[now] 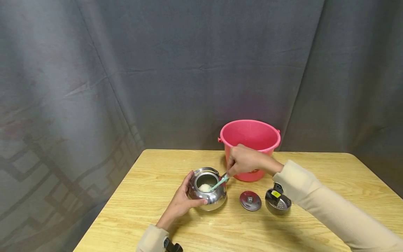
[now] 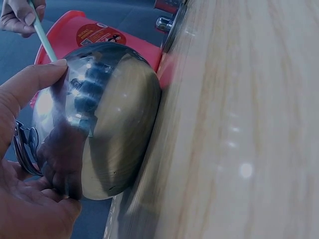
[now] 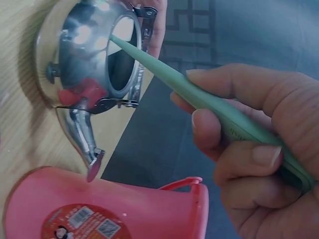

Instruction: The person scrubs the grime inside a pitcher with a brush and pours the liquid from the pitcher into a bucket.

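A shiny steel kettle stands on the table with its round top opening uncovered. My left hand holds it by the side, and in the left wrist view the thumb lies on the steel wall with the other fingers below. My right hand grips the pale green handle of a brush, fingers curled round it. The handle slants down into the kettle's opening, where a whitish round head shows; its underside is hidden. In the right wrist view the spout points toward the pink bucket.
The pink bucket stands behind the kettle, near the table's back edge. To the kettle's right lie a steel lid with a knob and a small perforated steel strainer, partly covered by my right wrist's camera. A grey curtain hangs behind the wooden table.
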The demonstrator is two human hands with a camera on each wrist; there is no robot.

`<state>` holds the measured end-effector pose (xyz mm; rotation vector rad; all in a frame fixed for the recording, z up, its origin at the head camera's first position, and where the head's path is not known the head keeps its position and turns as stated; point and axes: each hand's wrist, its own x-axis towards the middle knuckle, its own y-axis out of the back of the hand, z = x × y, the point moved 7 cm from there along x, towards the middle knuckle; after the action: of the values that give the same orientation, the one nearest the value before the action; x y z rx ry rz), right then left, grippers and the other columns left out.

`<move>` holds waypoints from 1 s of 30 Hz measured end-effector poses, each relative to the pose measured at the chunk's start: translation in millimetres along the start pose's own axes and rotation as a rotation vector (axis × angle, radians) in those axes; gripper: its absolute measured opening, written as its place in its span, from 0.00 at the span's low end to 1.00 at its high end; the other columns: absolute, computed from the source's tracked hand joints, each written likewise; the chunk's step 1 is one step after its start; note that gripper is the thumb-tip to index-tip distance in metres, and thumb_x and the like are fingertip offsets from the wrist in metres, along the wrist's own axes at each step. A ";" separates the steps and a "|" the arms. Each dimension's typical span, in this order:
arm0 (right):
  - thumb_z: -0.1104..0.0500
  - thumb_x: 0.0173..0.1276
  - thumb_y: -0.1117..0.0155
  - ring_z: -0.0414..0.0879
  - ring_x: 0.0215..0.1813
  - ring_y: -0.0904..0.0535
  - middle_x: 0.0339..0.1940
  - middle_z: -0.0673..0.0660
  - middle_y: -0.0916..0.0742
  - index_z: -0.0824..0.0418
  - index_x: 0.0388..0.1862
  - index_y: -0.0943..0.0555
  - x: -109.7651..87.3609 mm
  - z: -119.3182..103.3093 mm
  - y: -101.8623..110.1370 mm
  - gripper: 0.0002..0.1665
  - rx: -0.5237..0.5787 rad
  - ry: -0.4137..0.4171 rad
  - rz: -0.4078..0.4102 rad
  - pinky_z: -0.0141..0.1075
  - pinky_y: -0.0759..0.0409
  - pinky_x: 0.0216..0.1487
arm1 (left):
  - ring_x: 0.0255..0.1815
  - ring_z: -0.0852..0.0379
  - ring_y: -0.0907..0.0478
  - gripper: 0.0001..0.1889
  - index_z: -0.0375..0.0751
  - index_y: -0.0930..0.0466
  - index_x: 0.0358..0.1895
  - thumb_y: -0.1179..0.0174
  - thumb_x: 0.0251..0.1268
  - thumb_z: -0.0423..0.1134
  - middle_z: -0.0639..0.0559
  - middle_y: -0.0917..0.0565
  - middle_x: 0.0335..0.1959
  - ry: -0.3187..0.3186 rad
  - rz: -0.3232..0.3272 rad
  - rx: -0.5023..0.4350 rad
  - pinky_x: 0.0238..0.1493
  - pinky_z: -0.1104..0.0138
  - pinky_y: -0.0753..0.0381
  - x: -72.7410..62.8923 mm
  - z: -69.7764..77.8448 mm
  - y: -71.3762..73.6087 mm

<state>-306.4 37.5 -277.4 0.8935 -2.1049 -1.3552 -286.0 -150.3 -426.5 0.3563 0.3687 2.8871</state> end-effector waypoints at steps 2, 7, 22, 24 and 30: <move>0.63 0.54 0.26 0.33 0.15 0.35 0.08 0.38 0.26 0.50 0.12 0.16 2.2 -1.9 1.2 0.15 -0.007 0.004 -0.015 0.25 0.39 0.16 | 0.73 0.39 0.47 0.59 0.39 0.53 0.77 0.22 0.42 0.34 0.35 0.45 0.74 -0.001 0.002 -0.001 0.70 0.46 0.51 -0.1 0.7 0.0; 0.63 0.53 0.27 0.33 0.15 0.32 0.09 0.42 0.23 0.51 0.12 0.17 7.8 -5.8 4.0 0.14 -0.037 -0.006 -0.052 0.25 0.36 0.17 | 0.73 0.39 0.46 0.59 0.39 0.53 0.77 0.22 0.40 0.33 0.34 0.44 0.74 0.000 0.011 0.001 0.70 0.46 0.50 0.2 0.5 -0.2; 0.64 0.51 0.27 0.38 0.17 0.26 0.09 0.46 0.20 0.53 0.12 0.16 24.3 -21.4 12.8 0.13 -0.139 -0.060 -0.114 0.29 0.29 0.19 | 0.73 0.39 0.47 0.59 0.40 0.53 0.77 0.22 0.41 0.35 0.34 0.44 0.74 0.001 0.009 0.012 0.71 0.48 0.50 -0.5 1.1 -0.6; 0.64 0.52 0.26 0.41 0.18 0.24 0.10 0.45 0.20 0.53 0.13 0.16 26.7 -22.7 12.8 0.12 -0.142 -0.091 -0.128 0.30 0.27 0.20 | 0.73 0.39 0.46 0.59 0.40 0.53 0.77 0.22 0.41 0.35 0.34 0.44 0.74 0.000 0.010 0.013 0.70 0.48 0.49 -0.3 1.3 -0.3; 0.63 0.51 0.26 0.39 0.15 0.26 0.08 0.43 0.20 0.51 0.11 0.16 34.9 -29.0 13.5 0.13 -0.241 -0.125 -0.172 0.29 0.29 0.18 | 0.73 0.39 0.47 0.58 0.40 0.53 0.77 0.22 0.42 0.35 0.34 0.45 0.74 0.004 0.003 0.011 0.70 0.48 0.49 0.2 -0.1 -0.5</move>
<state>-313.4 -1.8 -251.9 0.9253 -1.9345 -1.7516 -286.1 -149.7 -426.6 0.3538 0.3856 2.8902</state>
